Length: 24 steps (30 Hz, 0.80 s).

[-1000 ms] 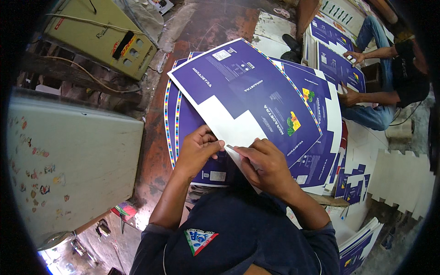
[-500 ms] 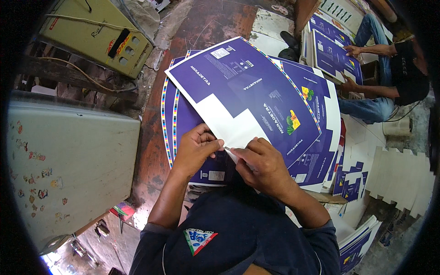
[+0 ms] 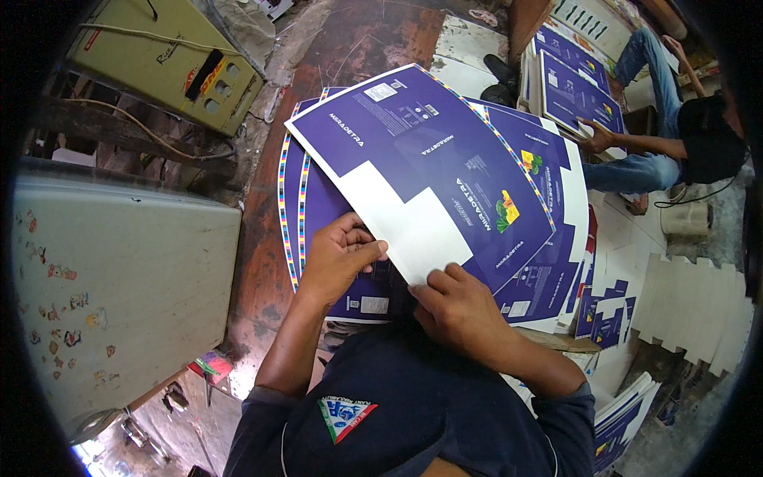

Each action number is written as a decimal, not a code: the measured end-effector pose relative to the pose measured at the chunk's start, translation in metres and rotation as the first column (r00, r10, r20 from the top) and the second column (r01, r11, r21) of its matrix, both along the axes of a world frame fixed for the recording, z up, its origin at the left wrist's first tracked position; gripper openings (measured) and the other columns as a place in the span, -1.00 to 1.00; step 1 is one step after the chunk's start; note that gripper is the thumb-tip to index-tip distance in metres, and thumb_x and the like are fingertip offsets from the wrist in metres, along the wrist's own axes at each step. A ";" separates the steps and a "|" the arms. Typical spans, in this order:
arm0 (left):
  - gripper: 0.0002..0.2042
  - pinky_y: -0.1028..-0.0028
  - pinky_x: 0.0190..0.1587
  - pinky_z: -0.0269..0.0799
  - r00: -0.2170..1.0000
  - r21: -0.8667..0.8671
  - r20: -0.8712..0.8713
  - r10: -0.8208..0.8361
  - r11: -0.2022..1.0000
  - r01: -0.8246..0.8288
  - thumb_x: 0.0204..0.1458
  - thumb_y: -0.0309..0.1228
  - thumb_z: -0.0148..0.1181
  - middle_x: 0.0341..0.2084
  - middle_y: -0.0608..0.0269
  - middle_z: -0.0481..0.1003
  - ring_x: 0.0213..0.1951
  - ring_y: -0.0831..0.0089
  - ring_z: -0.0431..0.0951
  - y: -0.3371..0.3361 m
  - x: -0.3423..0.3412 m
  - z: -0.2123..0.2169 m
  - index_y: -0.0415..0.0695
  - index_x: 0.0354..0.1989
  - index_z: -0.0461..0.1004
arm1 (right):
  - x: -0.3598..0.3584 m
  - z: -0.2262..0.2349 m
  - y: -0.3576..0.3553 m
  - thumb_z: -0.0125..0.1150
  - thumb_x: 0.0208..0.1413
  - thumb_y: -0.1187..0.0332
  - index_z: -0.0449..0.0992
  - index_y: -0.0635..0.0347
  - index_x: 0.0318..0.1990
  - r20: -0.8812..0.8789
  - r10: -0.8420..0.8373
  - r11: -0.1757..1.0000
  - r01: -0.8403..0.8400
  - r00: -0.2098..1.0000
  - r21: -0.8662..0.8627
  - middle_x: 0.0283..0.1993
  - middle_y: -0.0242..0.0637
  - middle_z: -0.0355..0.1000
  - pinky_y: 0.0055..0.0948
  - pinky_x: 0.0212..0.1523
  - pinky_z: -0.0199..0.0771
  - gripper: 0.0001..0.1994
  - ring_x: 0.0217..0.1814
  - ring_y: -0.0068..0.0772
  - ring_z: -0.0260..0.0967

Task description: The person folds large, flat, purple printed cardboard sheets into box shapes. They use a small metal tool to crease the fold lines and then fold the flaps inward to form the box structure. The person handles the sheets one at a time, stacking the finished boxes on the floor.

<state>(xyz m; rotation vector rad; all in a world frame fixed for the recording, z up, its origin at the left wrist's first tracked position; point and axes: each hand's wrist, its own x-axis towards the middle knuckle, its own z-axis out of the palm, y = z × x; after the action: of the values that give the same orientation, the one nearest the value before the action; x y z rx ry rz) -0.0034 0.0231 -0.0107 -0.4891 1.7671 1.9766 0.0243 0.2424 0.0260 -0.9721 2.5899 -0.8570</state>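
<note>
Item: top sheet (image 3: 421,171). You are pinching its near edge with left hand (image 3: 338,258) and right hand (image 3: 457,310); be lifting it evenly, leaving stack (image 3: 318,203) undisturbed.

I see a worn reddish-brown surface (image 3: 262,238), scuffed and stained, under even daylight. To my left, a pale grey cabinet top (image 3: 119,294) dotted with small stickers. Upper left, an olive-green metal box (image 3: 171,60) with cables trailing over dark wooden slats. Right side: grey concrete floor (image 3: 699,238) and white cut card stacks (image 3: 691,310).
</note>
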 end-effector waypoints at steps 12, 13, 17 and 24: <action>-0.61 0.63 -0.41 0.37 1.000 0.031 0.021 0.002 1.000 -0.003 0.04 -0.53 0.30 -0.34 0.18 0.57 -0.33 0.54 0.58 -0.003 0.000 -0.005 -0.30 0.06 0.42 | 0.011 0.000 0.027 0.47 -0.20 0.28 0.47 0.13 0.09 -0.059 -0.153 0.984 0.146 0.986 -0.106 -0.08 -0.17 0.35 0.08 0.29 0.19 -0.41 0.03 -0.08 0.33; -0.61 0.63 -0.41 0.37 0.999 0.029 0.039 0.006 1.000 -0.007 0.03 -0.53 0.30 -0.34 0.19 0.57 -0.33 0.53 0.58 -0.002 0.000 -0.004 -0.30 0.05 0.42 | 0.014 -0.006 0.020 0.51 -0.22 0.26 0.45 0.12 0.14 -0.119 -0.226 0.971 0.215 0.967 -0.105 -0.04 -0.14 0.33 0.14 0.37 0.10 -0.34 0.08 -0.06 0.31; -0.66 0.60 -0.41 0.39 1.000 0.009 -0.003 0.021 1.000 -0.021 0.03 -0.53 0.31 -0.35 0.18 0.58 -0.34 0.52 0.58 0.000 0.004 -0.003 -0.27 -0.01 0.44 | 0.032 -0.046 0.016 0.58 -0.32 0.22 0.37 0.11 0.22 -0.171 -0.306 0.950 0.290 0.936 -0.112 0.04 -0.12 0.28 0.26 0.41 -0.06 -0.18 0.23 -0.05 0.21; -0.60 0.65 -0.51 0.37 0.997 -0.134 0.009 -0.083 0.987 0.083 -0.05 -0.44 0.43 -0.49 0.24 0.57 -0.48 0.62 0.54 0.008 0.011 0.004 -0.26 -0.07 0.41 | 0.040 -0.051 0.014 0.51 -0.32 0.33 0.40 0.14 0.21 -0.087 -0.314 0.933 0.291 0.945 -0.212 0.00 -0.14 0.35 0.35 0.34 0.07 -0.23 0.11 -0.11 0.35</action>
<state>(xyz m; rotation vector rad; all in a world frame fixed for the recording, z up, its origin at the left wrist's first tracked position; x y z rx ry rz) 0.0074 0.0315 -0.0068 -0.4540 1.8957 1.8075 0.0641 0.2567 -0.0246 -0.6955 2.8495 -1.1859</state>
